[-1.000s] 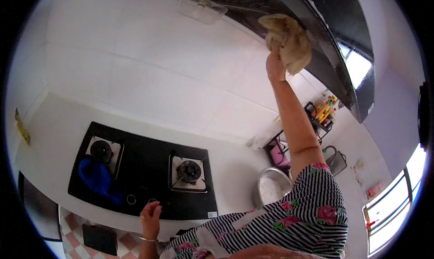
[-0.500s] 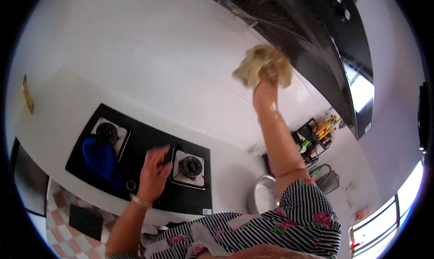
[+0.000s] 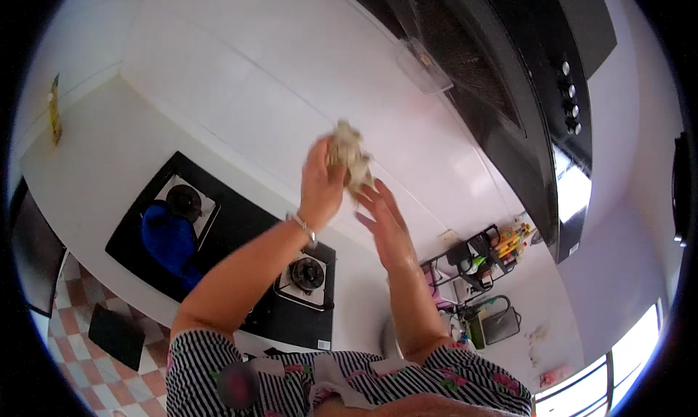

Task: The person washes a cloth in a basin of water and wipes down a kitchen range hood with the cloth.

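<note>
A bunched beige cloth (image 3: 349,154) is in my left hand (image 3: 321,188), whose fingers are closed around it in front of the white wall. My right hand (image 3: 385,224) is just below and to the right, its fingers apart and their tips close to the cloth's lower end; whether they touch it I cannot tell. Beneath both arms lies the black two-burner gas stove (image 3: 240,250). A blue cloth (image 3: 169,242) rests on it by the left burner (image 3: 184,202). The right burner (image 3: 306,273) shows beside my left forearm.
Overhead at the right hangs a black range hood (image 3: 523,126) with several knobs. A dark rack (image 3: 476,261) with bottles and utensils stands at the counter's right. Behind my right arm a metal pot (image 3: 389,337) is partly hidden. A dark mat (image 3: 116,337) lies on the checkered floor.
The beige cloth has come down and left from the wall under the hood, passing from my right hand to my left. My left hand has risen from over the stove.
</note>
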`<move>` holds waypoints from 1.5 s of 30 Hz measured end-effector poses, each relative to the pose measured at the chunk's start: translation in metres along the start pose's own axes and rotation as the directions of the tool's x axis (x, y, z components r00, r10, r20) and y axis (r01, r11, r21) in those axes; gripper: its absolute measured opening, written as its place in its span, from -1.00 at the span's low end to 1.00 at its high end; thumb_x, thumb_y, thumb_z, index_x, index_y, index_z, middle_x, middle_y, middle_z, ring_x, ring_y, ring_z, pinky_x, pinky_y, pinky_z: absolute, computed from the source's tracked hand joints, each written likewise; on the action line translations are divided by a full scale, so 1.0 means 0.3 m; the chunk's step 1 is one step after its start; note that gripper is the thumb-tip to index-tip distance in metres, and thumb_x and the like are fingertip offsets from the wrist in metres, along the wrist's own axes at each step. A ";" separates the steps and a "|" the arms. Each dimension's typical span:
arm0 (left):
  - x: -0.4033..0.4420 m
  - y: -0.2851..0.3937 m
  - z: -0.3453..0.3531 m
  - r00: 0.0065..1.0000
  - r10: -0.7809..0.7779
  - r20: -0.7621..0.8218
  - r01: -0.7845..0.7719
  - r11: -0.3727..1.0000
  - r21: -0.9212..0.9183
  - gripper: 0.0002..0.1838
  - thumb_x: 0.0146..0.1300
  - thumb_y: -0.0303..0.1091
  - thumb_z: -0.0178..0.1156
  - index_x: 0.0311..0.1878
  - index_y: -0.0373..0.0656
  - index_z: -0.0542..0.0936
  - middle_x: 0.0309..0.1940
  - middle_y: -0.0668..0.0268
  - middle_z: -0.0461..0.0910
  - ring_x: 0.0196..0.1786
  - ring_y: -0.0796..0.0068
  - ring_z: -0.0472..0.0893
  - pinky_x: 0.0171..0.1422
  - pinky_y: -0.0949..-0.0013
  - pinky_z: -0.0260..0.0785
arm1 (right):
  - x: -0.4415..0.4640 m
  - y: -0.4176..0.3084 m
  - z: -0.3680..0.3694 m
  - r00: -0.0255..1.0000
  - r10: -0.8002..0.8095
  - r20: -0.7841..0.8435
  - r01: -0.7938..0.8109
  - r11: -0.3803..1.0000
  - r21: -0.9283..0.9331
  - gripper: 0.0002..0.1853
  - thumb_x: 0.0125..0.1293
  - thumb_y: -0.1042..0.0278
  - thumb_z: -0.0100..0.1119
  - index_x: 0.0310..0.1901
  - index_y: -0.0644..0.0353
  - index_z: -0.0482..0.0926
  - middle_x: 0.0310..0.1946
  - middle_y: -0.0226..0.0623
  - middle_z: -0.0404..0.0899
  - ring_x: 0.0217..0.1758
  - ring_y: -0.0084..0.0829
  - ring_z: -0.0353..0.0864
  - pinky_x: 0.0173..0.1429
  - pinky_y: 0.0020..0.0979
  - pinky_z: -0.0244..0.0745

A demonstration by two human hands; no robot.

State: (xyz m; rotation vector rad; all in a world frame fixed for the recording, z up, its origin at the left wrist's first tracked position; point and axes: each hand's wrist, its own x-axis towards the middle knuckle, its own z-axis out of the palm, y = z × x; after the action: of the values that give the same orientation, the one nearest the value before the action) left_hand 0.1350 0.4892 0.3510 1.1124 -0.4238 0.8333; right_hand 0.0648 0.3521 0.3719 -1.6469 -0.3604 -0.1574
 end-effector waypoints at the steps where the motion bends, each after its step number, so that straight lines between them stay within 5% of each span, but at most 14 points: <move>1: 0.079 0.000 0.000 0.994 0.067 -0.089 -0.067 0.998 0.011 -0.54 0.06 -0.54 0.03 0.10 -0.31 0.32 -0.10 0.04 0.38 0.01 0.04 0.39 0.14 0.19 0.21 | -0.041 -0.015 -0.029 0.998 -0.054 -0.026 0.050 0.991 -0.126 -0.37 0.32 0.06 -0.04 0.31 0.18 0.05 0.22 -0.11 0.23 0.13 -0.25 0.40 0.14 -0.26 0.33; 7: 0.650 0.311 0.048 0.600 0.621 -0.504 -0.643 0.749 0.157 -0.70 0.19 -0.42 0.06 0.00 -0.30 0.42 -0.08 -0.01 0.42 0.01 0.04 0.39 0.08 0.17 0.25 | -0.251 0.118 -0.226 0.971 0.117 -0.207 -0.181 0.930 -0.320 -0.34 0.26 0.04 0.03 0.30 0.13 0.08 0.19 -0.12 0.28 0.03 -0.25 0.48 0.05 -0.27 0.39; 8: 0.703 0.369 0.110 0.792 0.455 -0.407 -0.610 0.579 -0.542 -0.66 0.34 -0.29 -0.06 0.10 -0.28 0.37 -0.02 0.13 0.46 0.04 0.29 0.48 0.09 0.35 0.33 | -0.280 0.146 -0.262 0.964 0.136 -0.230 -0.206 0.926 -0.315 -0.36 0.27 0.09 0.03 0.30 0.12 0.08 0.19 -0.11 0.28 0.01 -0.25 0.49 0.02 -0.28 0.40; 21: 0.733 0.188 0.337 0.880 0.272 -0.390 -0.279 0.959 0.040 -0.84 0.21 -0.44 -0.04 -0.34 -0.37 0.44 -0.39 -0.18 0.47 -0.29 -0.15 0.46 -0.28 0.04 0.27 | -0.459 0.218 -0.476 0.878 0.145 -0.457 -0.340 0.860 -0.381 -0.39 0.26 0.21 0.10 0.28 0.16 0.11 0.08 -0.17 0.39 -0.16 -0.39 0.57 -0.15 -0.43 0.41; 26: 0.793 0.386 0.199 0.985 -0.162 -0.067 0.098 0.826 -0.556 -0.79 0.26 -0.40 -0.08 -0.18 -0.30 0.50 -0.19 0.04 0.54 -0.11 0.11 0.51 -0.12 0.22 0.38 | -0.532 0.279 -0.533 0.879 0.157 -0.450 -0.327 0.885 -0.331 -0.38 0.26 0.22 0.10 0.28 0.18 0.11 0.08 -0.16 0.38 -0.18 -0.41 0.57 -0.18 -0.44 0.43; 31: 0.952 0.066 0.300 0.962 0.264 -0.076 -0.269 0.961 -0.064 -0.70 0.37 -0.42 -0.17 0.07 -0.35 0.39 -0.14 0.08 0.48 -0.08 0.31 0.47 -0.09 0.36 0.34 | -0.563 0.335 -0.618 0.873 0.210 -0.439 -0.376 0.865 -0.333 -0.41 0.26 0.25 0.09 0.27 0.17 0.13 0.07 -0.18 0.38 -0.19 -0.41 0.57 -0.20 -0.45 0.43; 33: 0.875 0.264 0.179 0.994 -0.019 0.107 -0.011 0.961 0.277 -0.63 0.40 -0.24 -0.21 0.08 -0.27 0.42 -0.10 0.14 0.51 -0.05 0.35 0.48 -0.12 0.43 0.34 | -0.533 0.354 -0.678 0.901 0.188 -0.391 -0.327 0.886 -0.328 -0.42 0.26 0.26 0.09 0.26 0.16 0.14 0.07 -0.18 0.38 -0.19 -0.41 0.57 -0.21 -0.45 0.43; 35: 1.006 0.260 0.226 0.988 0.086 -0.127 -0.001 0.831 0.556 -0.56 0.39 -0.08 -0.20 0.02 -0.24 0.48 -0.17 0.22 0.54 -0.08 0.40 0.50 -0.15 0.43 0.33 | -0.508 0.374 -0.716 0.889 0.210 -0.407 -0.359 0.871 -0.336 -0.43 0.25 0.27 0.09 0.26 0.16 0.15 0.06 -0.15 0.38 -0.20 -0.40 0.58 -0.22 -0.46 0.43; 37: 1.039 0.210 0.161 0.572 0.738 0.358 -0.135 -0.347 0.928 -0.43 0.28 0.18 -0.16 -0.05 -0.15 0.52 -0.33 0.34 0.52 -0.24 0.42 0.49 -0.24 0.32 0.32 | -0.507 0.400 -0.742 0.893 0.198 -0.404 -0.353 0.865 -0.357 -0.42 0.25 0.27 0.10 0.26 0.16 0.14 0.06 -0.14 0.38 -0.20 -0.40 0.58 -0.22 -0.46 0.43; 39: 1.010 0.205 0.160 0.786 0.389 0.481 -0.303 -0.437 0.847 -0.42 0.25 0.23 -0.15 -0.13 -0.12 0.54 -0.37 0.36 0.49 -0.34 0.41 0.47 -0.34 0.28 0.30 | -0.521 0.434 -0.752 0.898 0.223 -0.378 -0.356 0.875 -0.328 -0.41 0.24 0.27 0.11 0.26 0.17 0.14 0.06 -0.14 0.39 -0.23 -0.40 0.58 -0.23 -0.47 0.43; 40: 0.910 0.196 0.131 0.746 0.411 0.524 -0.444 -0.280 0.851 -0.76 0.18 -0.31 0.00 -0.19 -0.16 0.60 -0.15 0.10 0.56 -0.07 0.17 0.54 0.03 0.23 0.38 | -0.516 0.445 -0.754 0.898 0.240 -0.369 -0.371 0.865 -0.338 -0.41 0.24 0.27 0.11 0.26 0.17 0.13 0.06 -0.14 0.39 -0.23 -0.40 0.59 -0.24 -0.47 0.44; 41: 0.942 0.106 0.171 0.829 0.350 0.436 -0.372 -0.236 0.898 -0.72 0.12 -0.22 0.08 -0.10 -0.03 0.59 -0.08 0.15 0.54 0.00 0.23 0.50 0.21 0.23 0.25 | -0.517 0.452 -0.755 0.895 0.259 -0.363 -0.389 0.851 -0.352 -0.40 0.24 0.26 0.11 0.26 0.17 0.13 0.06 -0.15 0.39 -0.24 -0.40 0.59 -0.24 -0.47 0.44; 43: 0.961 0.119 0.140 0.795 0.460 0.396 0.382 -0.886 0.261 -0.71 0.21 -0.12 -0.01 -0.15 -0.06 0.56 -0.18 0.23 0.53 -0.12 0.30 0.50 -0.02 0.27 0.28 | -0.506 0.459 -0.754 0.912 0.220 -0.346 -0.342 0.874 -0.345 -0.40 0.24 0.26 0.12 0.27 0.16 0.12 0.05 -0.15 0.40 -0.26 -0.40 0.59 -0.27 -0.48 0.43; 45: 0.971 0.133 0.116 0.719 0.507 0.476 0.658 -0.276 -0.700 -0.64 0.29 -0.03 -0.10 -0.20 -0.09 0.53 -0.27 0.31 0.51 -0.25 0.37 0.50 -0.25 0.32 0.31 | -0.502 0.443 -0.748 0.909 0.214 -0.357 -0.336 0.883 -0.328 -0.39 0.24 0.26 0.12 0.27 0.15 0.12 0.05 -0.16 0.40 -0.26 -0.39 0.59 -0.28 -0.48 0.43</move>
State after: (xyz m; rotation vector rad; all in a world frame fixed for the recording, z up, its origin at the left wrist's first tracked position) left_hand 0.2928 0.5737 0.5870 -0.4346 -1.3898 -0.4817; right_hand -0.0090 0.1000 0.2248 -2.0037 0.1666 -0.2798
